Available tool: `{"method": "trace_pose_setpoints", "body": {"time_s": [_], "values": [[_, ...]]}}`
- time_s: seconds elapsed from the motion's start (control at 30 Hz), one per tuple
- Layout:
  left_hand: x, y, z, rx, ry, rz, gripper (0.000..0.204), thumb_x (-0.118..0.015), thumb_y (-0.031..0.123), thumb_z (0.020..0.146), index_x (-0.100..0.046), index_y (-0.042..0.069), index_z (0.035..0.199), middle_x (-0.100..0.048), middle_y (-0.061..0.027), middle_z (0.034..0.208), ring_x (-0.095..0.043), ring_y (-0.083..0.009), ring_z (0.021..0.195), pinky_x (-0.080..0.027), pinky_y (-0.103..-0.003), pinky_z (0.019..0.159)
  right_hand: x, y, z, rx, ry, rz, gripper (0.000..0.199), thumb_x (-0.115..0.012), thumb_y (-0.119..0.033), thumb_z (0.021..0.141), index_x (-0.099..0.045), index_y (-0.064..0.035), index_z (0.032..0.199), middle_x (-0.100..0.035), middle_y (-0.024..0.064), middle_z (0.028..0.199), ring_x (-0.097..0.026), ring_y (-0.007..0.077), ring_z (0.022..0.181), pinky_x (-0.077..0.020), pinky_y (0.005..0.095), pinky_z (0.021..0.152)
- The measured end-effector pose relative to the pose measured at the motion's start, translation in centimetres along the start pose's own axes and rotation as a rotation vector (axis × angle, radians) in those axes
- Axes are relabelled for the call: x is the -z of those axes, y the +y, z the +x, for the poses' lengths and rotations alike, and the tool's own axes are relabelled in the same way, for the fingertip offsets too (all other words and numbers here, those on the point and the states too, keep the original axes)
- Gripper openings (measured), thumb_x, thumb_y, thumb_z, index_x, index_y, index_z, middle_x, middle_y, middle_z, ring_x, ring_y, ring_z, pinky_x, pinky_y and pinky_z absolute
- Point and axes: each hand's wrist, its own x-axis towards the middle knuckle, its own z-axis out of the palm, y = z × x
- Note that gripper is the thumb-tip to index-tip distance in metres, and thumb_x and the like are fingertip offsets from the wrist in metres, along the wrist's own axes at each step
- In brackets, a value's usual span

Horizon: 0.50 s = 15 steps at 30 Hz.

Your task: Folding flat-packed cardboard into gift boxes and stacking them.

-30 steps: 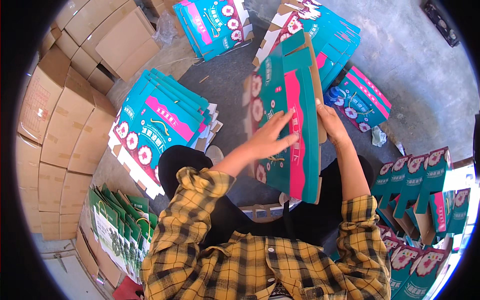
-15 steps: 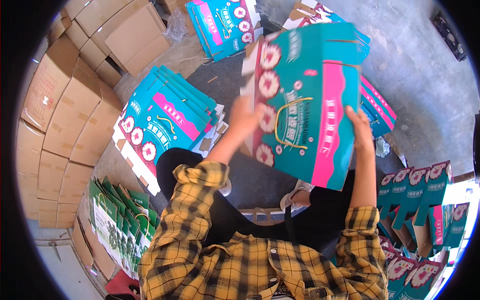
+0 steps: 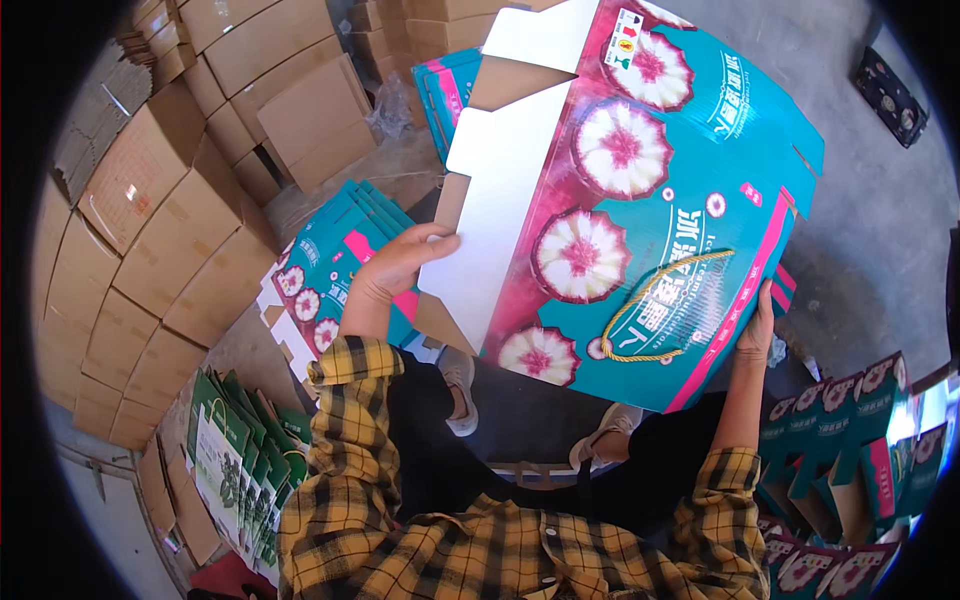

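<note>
Before me a teal and pink carton [image 3: 640, 215] with fruit-slice pictures and a yellow cord handle is held up, tilted. It has opened out somewhat from flat, and its white and brown end flaps [image 3: 505, 165] stick out on the left. My left hand [image 3: 405, 260] grips the edge of those flaps, thumb on top. At the opposite side my right hand [image 3: 757, 328] is closed round the carton's pink-striped edge, its fingers partly hidden behind. Beyond my left wrist lies a stack of flat teal cartons [image 3: 345, 255], partly covered by my arm.
Brown cardboard boxes [image 3: 165, 240] are piled along the left. Folded green cartons [image 3: 235, 450] stand at lower left. Set-up teal cartons [image 3: 835, 430] are stacked at right. More flat teal cartons [image 3: 435, 100] lie beyond the held one. A dark flat object [image 3: 890, 95] rests on the floor.
The carton has come nearer and turned so its flap end shows more, and it has begun to open out. My left hand has moved left and now grips the flaps.
</note>
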Motion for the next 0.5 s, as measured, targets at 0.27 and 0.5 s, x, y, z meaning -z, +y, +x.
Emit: {"method": "trace_pose_setpoints", "body": {"time_s": [0.27, 0.5], "values": [[-4.0, 3.6, -3.9, 0.038, 0.094, -0.503, 0.048, -0.054, 0.035, 0.093, -0.054, 0.000, 0.126, -0.066, -0.0137, 0.111, -0.067, -0.0229, 0.095, -0.055, -0.035, 0.080, 0.4, 5.0, 1.9, -0.266, -0.049, -0.107, 0.039, -0.057, -0.037, 0.094, -0.059, -0.0050, 0.116, -0.065, 0.0045, 0.109, -0.061, 0.0153, 0.095, -0.0487, 0.0303, 0.086], [-9.2, -3.4, -0.1, 0.172, -0.048, -0.452, 0.054, -0.054, 0.039, 0.094, -0.046, 0.000, 0.131, -0.058, -0.0169, 0.120, -0.064, -0.0335, 0.098, -0.056, -0.042, 0.080, -4.1, 9.5, -0.7, -0.475, -0.067, -0.906, 0.074, -0.056, -0.057, 0.089, -0.048, 0.0016, 0.133, -0.060, 0.0124, 0.115, -0.057, 0.0178, 0.104, -0.0480, 0.0361, 0.086]]}}
